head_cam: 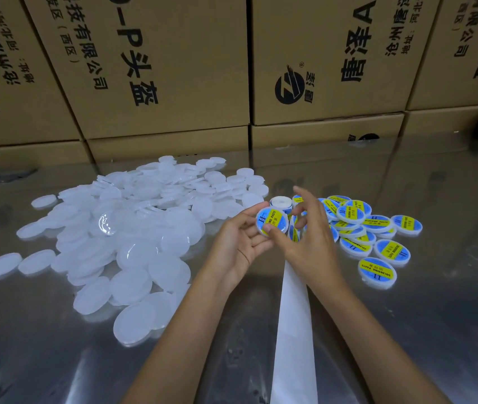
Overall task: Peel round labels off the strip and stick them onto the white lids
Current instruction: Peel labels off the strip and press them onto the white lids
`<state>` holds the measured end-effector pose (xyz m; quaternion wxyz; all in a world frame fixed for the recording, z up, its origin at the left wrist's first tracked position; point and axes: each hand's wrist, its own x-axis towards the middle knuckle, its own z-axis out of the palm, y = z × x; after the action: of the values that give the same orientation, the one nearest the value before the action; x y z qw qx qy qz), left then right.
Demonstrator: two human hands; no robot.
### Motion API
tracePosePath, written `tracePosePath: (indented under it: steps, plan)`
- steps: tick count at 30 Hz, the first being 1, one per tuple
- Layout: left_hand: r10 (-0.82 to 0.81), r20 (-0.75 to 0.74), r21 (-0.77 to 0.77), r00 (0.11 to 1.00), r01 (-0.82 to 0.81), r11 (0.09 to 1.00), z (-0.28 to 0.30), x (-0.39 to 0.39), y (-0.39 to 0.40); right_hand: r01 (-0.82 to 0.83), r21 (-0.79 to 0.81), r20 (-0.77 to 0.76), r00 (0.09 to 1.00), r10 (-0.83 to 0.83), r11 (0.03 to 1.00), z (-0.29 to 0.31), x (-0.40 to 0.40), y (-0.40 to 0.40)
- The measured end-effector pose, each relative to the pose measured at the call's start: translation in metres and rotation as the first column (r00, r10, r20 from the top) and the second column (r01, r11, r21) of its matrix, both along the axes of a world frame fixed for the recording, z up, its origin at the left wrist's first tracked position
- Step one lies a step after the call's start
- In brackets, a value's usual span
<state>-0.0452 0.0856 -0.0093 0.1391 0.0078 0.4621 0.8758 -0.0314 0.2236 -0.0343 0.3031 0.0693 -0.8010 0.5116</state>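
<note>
the left hand (239,242) lies palm up with its grip clamped on 1 white lid (271,222), fingers curled round the rim; a blue and yellow round label already covers the lid's face. the right hand (309,243) reaches across it, thumb pressing the lid's lower edge, the other fingers loosely curled above. whether those fingers pinch anything cannot be told, since the hand hides what lies under it. the label strip (294,322) runs as bare white backing from the bottom edge of the view up beneath the right hand, where its end is hidden; a few labels show blurred between the fingers. a small white roll (280,203) sits just behind the held lid, partly covered. to the left a heap of plain lids (132,228) spreads over the shiny counter (406,330). to the right, labelled lids (377,234) lie in a loose cluster, some overlapping. cardboard boxes (173,68) with printed characters wall off the back; a dark object at the far right edge is too blurred to name.
</note>
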Motion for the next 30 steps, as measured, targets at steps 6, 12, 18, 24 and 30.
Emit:
tracePosePath:
  steps: [6,12,18,24,30]
  plan:
    - [-0.054,0.008,0.026,0.998,0.054,0.998,-0.001,0.003,0.002,0.03,-0.06,0.049,0.998,-0.027,0.998,-0.004,-0.004,0.001]
    - [-0.114,-0.071,-0.114,0.991,0.106,0.988,-0.004,0.004,0.005,0.095,-0.104,-0.005,0.995,-0.096,0.99,-0.005,-0.008,0.009]
    - [-0.025,-0.198,-0.327,0.98,-0.041,0.944,-0.009,0.003,0.001,0.019,-0.138,-0.034,0.999,-0.024,0.99,-0.006,-0.009,0.011]
    - [0.274,-0.202,-0.31,0.94,-0.327,0.893,-0.009,0.0,-0.001,-0.207,-0.085,0.056,0.976,0.212,0.975,-0.005,-0.002,-0.004]
    - [0.18,-0.222,-0.289,0.958,-0.241,0.927,-0.006,0.001,0.0,-0.174,-0.109,0.077,0.98,0.182,0.979,-0.005,-0.005,0.001]
